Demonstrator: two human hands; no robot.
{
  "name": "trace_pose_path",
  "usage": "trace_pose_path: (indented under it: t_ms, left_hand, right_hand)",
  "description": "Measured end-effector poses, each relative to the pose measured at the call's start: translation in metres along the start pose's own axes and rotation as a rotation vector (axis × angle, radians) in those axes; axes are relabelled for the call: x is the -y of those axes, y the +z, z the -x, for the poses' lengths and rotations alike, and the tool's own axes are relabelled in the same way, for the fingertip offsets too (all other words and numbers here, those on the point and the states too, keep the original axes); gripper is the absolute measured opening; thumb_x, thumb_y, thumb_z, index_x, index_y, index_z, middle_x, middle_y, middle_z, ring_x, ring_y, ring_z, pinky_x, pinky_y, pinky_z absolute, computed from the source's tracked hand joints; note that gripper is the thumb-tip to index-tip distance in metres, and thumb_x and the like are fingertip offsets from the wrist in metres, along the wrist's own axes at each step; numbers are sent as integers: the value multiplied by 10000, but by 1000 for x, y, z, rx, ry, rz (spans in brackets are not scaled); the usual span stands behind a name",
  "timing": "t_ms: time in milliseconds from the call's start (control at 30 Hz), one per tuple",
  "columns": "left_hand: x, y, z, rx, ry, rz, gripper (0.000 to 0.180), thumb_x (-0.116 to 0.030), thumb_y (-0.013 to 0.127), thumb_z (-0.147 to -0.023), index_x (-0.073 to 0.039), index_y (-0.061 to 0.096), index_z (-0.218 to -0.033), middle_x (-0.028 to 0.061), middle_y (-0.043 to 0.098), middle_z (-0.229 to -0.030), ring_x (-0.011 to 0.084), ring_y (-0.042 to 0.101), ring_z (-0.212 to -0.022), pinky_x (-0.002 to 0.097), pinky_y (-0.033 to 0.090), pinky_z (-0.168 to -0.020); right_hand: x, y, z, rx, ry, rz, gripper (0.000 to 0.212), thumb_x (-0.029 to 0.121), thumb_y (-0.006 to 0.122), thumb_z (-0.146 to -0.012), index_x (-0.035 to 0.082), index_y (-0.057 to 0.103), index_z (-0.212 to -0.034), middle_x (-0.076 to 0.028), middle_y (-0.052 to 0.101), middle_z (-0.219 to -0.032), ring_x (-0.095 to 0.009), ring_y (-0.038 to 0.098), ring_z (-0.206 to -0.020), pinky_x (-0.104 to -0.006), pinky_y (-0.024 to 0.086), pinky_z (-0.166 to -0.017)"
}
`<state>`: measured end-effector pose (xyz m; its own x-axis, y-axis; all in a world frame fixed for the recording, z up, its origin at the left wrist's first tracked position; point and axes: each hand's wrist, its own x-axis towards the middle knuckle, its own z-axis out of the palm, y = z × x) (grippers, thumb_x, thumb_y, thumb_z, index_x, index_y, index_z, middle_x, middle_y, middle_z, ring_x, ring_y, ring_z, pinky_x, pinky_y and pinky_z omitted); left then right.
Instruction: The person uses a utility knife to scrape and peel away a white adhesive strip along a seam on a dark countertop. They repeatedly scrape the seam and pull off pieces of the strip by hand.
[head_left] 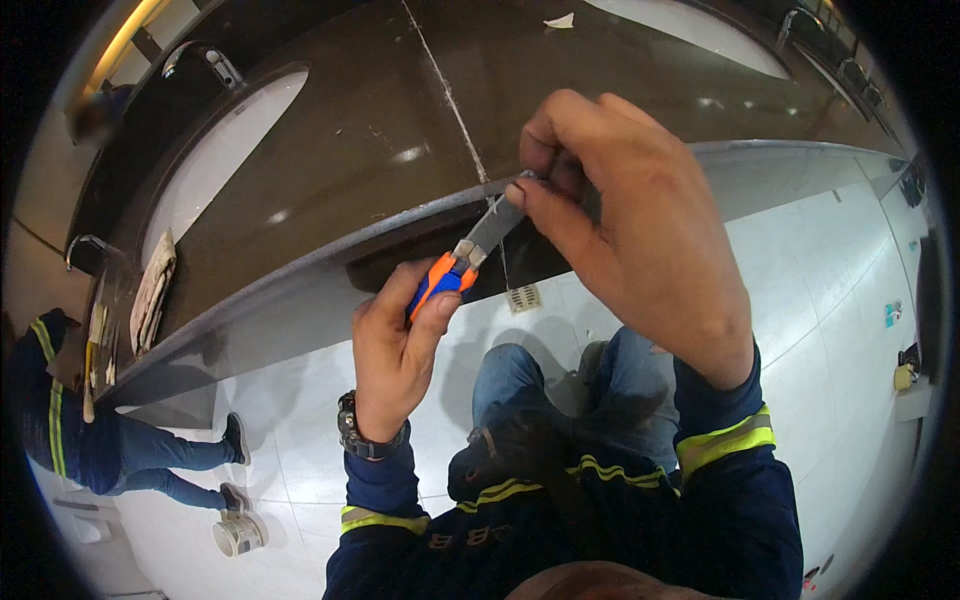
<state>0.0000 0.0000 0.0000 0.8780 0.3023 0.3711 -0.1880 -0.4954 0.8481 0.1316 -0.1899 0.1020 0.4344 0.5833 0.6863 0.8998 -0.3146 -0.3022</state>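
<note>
- Head view: a hand tool with a blue-and-orange grip and a flat grey metal blade point(465, 254) is held at the front edge of a dark, glossy countertop point(340, 130); whether it touches that edge cannot be told.
- The tool's long axis runs aslant, its handle low and left, its blade tip pointing up and right, toward the countertop.
- The left hand point(393, 345), a chunky black wristwatch point(362, 432) below it, grasps the handle, fingers curled around it and thumb along its side.
- The right hand point(640, 200), bent over the countertop's front edge, pinches the blade's tip between thumb and forefinger; its other fingers are folded in.
- A thin whitish seam point(443, 85) crosses the countertop, reaching its edge near the blade.
- Left of the seam, an oval white basin point(225, 150) is set in the countertop.
- Beyond the countertop's left end, a co-worker in a dark, yellow-striped top point(60, 420) stands near a whitish bucket point(239, 537).
</note>
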Motion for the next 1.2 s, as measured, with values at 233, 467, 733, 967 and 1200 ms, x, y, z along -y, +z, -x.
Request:
trace_pose_path:
  t_ms: [233,467,733,967,1200]
  left_hand:
    - [-21,-3,-7,-52,-15,-43,355,-359,648,-1021,-15,673,-1107,9,546,-699,87,495,-625,257,403,-565]
    - [1,5,1,6,-43,-77,404,-416,603,-1045,-17,661,-1064,-15,553,-725,65,498,-635,237,390,-539]
    - [1,8,3,-54,-37,-94,391,-398,621,-1026,-15,667,-1095,26,568,-727,102,509,-631,263,409,-564]
    - [-3,1,2,-51,-16,-92,341,-334,689,-989,-11,682,-1099,86,614,-745,153,532,-628,286,435,-595]
    - [-3,2,2,-69,-9,-125,406,-406,658,-1004,-11,680,-1097,41,598,-747,105,526,-642,258,411,-571]
  right_hand:
    - [-11,-1,-5,-67,-35,-142,155,78,740,-890,29,612,-962,-86,580,-808,-199,574,-693,-322,438,-611]
    - [-5,-2,-2,-36,-104,-41,140,72,750,-864,43,628,-927,-67,515,-743,-211,530,-696,-363,418,-622]
    - [-2,2,0,-38,-89,28,154,77,763,-851,55,626,-918,-74,528,-741,-228,524,-707,-375,394,-626]
    - [0,1,1,-21,-55,39,144,69,749,-862,49,619,-920,-64,549,-757,-213,546,-725,-365,414,-636]
    - [-1,3,1,-31,-45,-8,148,50,734,-871,42,608,-948,-79,567,-800,-209,596,-726,-339,454,-648]
